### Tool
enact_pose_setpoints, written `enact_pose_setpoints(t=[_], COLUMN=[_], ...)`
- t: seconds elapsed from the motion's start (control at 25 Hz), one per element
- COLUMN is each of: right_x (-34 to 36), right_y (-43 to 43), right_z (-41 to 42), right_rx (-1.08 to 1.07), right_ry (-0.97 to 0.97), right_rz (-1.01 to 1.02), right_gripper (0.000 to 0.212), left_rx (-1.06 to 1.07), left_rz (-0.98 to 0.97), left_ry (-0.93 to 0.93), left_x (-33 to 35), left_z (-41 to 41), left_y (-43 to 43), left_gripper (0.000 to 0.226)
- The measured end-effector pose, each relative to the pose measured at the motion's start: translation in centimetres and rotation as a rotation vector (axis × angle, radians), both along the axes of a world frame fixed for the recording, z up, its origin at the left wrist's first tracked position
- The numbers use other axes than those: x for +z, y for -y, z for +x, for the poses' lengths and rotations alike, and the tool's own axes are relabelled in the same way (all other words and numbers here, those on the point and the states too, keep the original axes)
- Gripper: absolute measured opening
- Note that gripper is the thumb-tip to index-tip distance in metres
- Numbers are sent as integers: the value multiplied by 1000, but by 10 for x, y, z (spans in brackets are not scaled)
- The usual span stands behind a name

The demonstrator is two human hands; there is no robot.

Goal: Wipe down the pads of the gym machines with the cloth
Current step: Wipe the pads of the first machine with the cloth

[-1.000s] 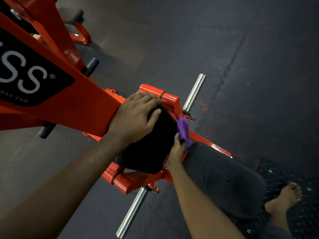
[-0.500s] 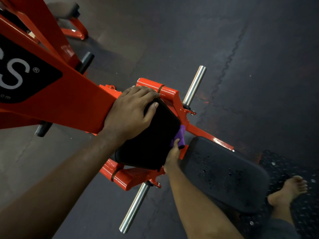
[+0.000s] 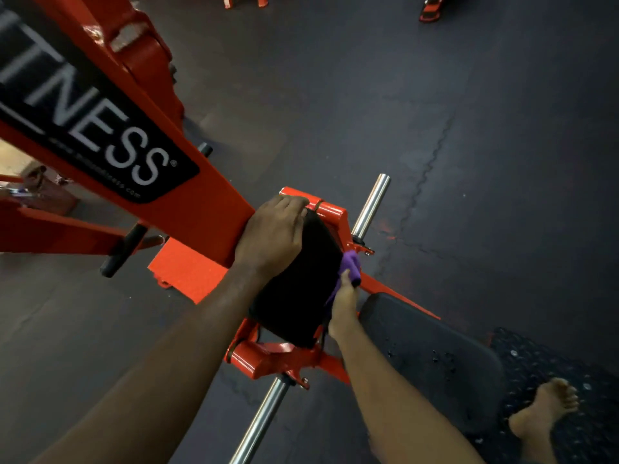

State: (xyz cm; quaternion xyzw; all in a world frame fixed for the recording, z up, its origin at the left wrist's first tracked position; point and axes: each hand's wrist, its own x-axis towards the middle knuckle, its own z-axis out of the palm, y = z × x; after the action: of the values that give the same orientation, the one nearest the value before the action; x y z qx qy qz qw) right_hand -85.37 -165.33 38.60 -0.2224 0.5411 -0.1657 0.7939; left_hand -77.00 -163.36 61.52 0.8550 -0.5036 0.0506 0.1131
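A black chest pad [image 3: 298, 289] is mounted on an orange machine frame [image 3: 214, 195] in the middle of the view. My left hand [image 3: 273, 237] grips the pad's top left edge, fingers curled over its far rim. My right hand [image 3: 343, 303] holds a purple cloth [image 3: 350, 266] against the pad's right side; most of the hand's fingers are hidden behind the pad. A larger black seat pad [image 3: 432, 356], scuffed with pale specks, lies lower right of it.
Chrome weight pegs stick out of the frame at the upper right [image 3: 370, 205] and lower left [image 3: 264, 416]. A black handle [image 3: 122, 251] juts out on the left. My bare foot [image 3: 542, 410] stands on a studded mat [image 3: 549, 370]. Dark rubber floor surrounds the machine.
The view has shifted up and back, showing more of the frame's lettering. My right hand with the cloth has slid slightly along the pad's right edge. My left hand keeps its grip.
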Motion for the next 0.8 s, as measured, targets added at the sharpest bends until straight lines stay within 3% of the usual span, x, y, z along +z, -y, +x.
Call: enact_pose_setpoints(t=[0.12,0.32,0.44,0.56,0.64,0.8], right_x=[85,152,189,215,222,224], right_y=[43,66,55,17,-7,-36], right_z=[3,12,10,-8,-20,-46], right_rx=[103,401,501,804,854,862], right_ry=[155,319,103,-188,-231,-266], right_rz=[-292,-709,-942,-1340,-1511,-1608], right_gripper=[24,37,54,57,57,55], left_rx=[74,175,248,323,352,354], left_rz=[-139,-284,-346,-416,-442,-473], left_ry=[-21,-171,-236,-216,-205,-223], left_x=[4,11,20,22,22,23], left_z=[-13,-42,-49,-46,-42,-47], left_y=[-22,-94,-122,-146,-156,-160], left_gripper=[31,42,44,37,32,33])
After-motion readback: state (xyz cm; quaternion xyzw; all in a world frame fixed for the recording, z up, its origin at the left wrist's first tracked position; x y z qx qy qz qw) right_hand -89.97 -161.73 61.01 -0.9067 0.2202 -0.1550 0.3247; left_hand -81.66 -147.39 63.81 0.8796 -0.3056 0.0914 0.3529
